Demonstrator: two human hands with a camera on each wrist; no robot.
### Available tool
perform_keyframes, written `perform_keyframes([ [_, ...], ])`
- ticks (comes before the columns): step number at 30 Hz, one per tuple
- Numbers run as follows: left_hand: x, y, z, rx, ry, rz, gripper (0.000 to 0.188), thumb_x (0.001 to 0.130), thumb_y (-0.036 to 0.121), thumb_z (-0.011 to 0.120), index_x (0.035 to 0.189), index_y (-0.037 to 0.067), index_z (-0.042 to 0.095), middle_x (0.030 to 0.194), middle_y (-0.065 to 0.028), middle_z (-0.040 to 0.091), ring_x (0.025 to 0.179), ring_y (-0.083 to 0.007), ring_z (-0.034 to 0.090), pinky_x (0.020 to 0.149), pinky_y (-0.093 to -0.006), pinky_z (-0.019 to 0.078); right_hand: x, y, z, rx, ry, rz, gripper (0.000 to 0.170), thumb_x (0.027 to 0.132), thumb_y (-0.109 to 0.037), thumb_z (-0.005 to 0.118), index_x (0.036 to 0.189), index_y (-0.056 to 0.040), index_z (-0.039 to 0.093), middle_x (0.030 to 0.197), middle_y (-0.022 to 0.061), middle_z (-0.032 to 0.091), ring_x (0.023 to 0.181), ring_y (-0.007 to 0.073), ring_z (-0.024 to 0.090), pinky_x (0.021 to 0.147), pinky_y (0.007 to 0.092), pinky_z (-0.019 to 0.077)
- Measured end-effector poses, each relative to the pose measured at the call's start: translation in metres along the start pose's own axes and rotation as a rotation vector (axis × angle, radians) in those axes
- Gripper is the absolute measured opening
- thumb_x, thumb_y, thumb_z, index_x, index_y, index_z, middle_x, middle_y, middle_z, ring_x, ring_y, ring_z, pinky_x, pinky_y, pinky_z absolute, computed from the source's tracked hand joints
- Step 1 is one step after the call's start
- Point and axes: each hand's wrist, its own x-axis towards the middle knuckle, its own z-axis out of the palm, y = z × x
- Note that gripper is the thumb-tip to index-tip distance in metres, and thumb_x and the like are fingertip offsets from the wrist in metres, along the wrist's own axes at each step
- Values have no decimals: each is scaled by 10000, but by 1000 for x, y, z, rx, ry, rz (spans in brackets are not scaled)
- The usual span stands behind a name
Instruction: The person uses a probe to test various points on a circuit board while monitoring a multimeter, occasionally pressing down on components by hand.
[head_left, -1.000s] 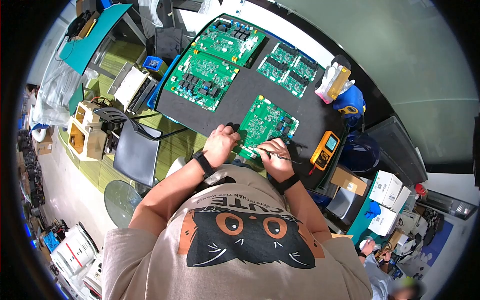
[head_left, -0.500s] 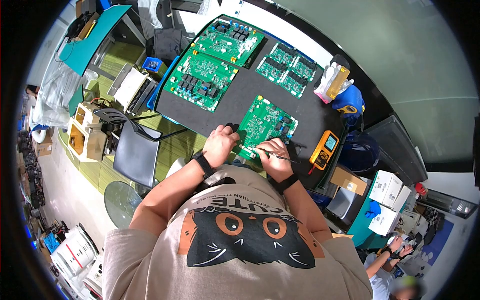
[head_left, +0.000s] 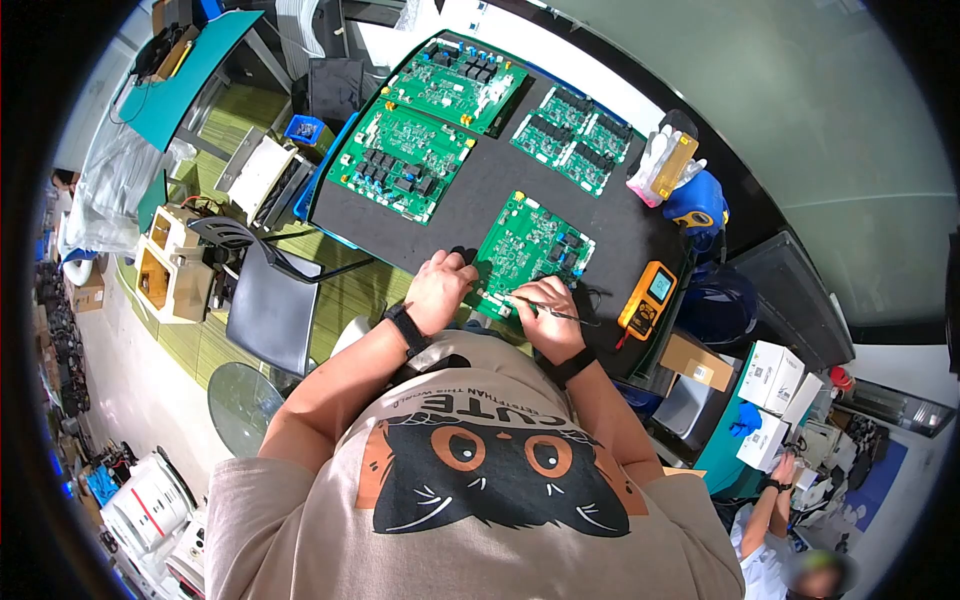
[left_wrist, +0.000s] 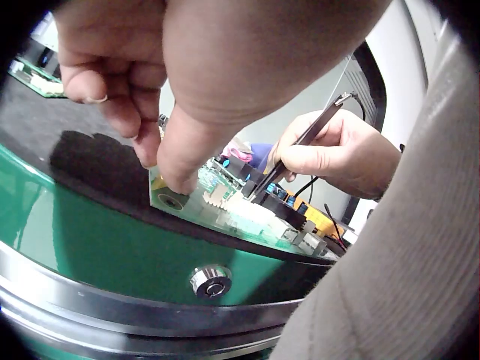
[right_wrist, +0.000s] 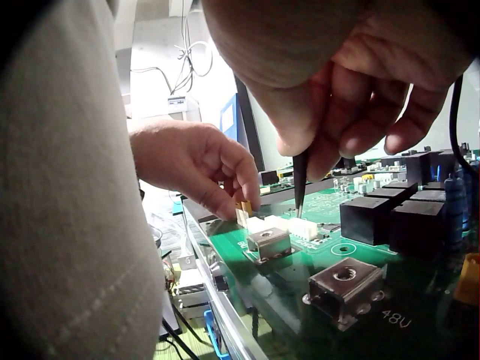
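Note:
The green circuit board (head_left: 520,245) lies flat at the near edge of the dark-matted table. My left hand (head_left: 441,291) pinches its near left corner between thumb and fingers, around a small yellow part in the right wrist view. My right hand (head_left: 550,318) grips a slim dark tool (left_wrist: 306,139) like a pen, with a cable at its rear end. In the right wrist view, the tool's tip points down at a white connector (right_wrist: 303,229) near the board edge; whether it touches cannot be told. Metal terminal blocks (right_wrist: 346,288) and black relays stand beside it.
Two large circuit boards (head_left: 402,163) lie at the far left, a panel of smaller boards (head_left: 574,138) at the far middle. An orange meter (head_left: 649,300) is right of my right hand; a glove and a blue device (head_left: 699,205) stand beyond. Another person's arms (head_left: 775,505) show lower right.
Both my hands and the board have stayed almost in place. At the lower right, the other person's arms have come into fuller view and moved.

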Motion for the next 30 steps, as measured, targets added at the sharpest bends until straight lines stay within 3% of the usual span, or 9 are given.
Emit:
perform_keyframes([
  [30,0,0,-1,-12,16,12,175,809,100,710,984,101,711,961,-72,630,946,-300,564,843,-413,500,2,-3,1,-36,-14,24,67,844,-100,659,872,-69,712,904,75,711,909,293,619,843,416,493],
])
